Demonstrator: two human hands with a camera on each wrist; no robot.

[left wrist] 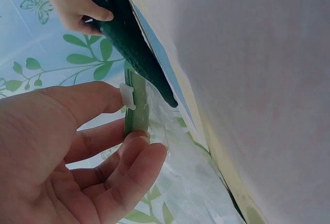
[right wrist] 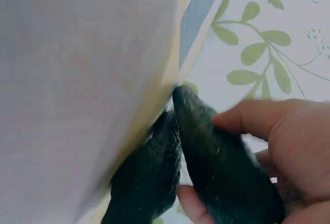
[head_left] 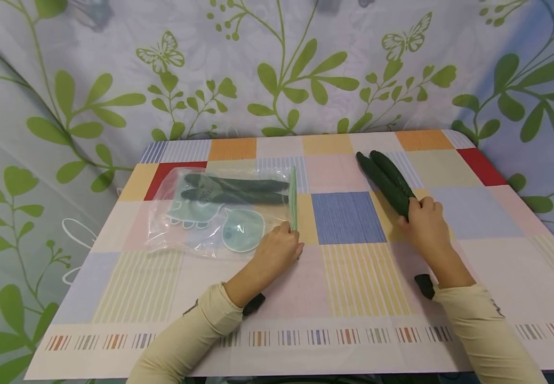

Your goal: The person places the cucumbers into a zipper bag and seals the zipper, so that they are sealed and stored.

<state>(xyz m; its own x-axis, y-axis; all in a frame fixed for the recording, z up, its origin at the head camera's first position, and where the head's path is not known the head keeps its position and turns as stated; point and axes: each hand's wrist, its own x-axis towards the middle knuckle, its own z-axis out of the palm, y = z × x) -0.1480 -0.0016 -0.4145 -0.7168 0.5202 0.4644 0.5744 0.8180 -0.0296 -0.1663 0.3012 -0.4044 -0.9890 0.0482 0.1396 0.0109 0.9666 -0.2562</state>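
A clear zip bag (head_left: 161,234) lies on the left half of the table with two cucumbers (head_left: 238,184) inside. Pale green printed shapes (head_left: 243,230) mark its face. My left hand (head_left: 277,248) pinches the near end of the bag's green zip strip (head_left: 293,197), the thumb against a white slider (left wrist: 127,96). Two more cucumbers (head_left: 384,181) lie side by side at the right, outside the bag. My right hand (head_left: 427,226) grips the near end of one of them (right wrist: 221,167); the other (right wrist: 149,177) rests alongside, and the hand partly hides both.
The table wears a patchwork-patterned cloth (head_left: 348,218). Behind it hangs a leaf-printed curtain (head_left: 305,64). A white cord (head_left: 77,234) loops beside the left table edge. Dark wrist straps (head_left: 254,304) sit below both hands.
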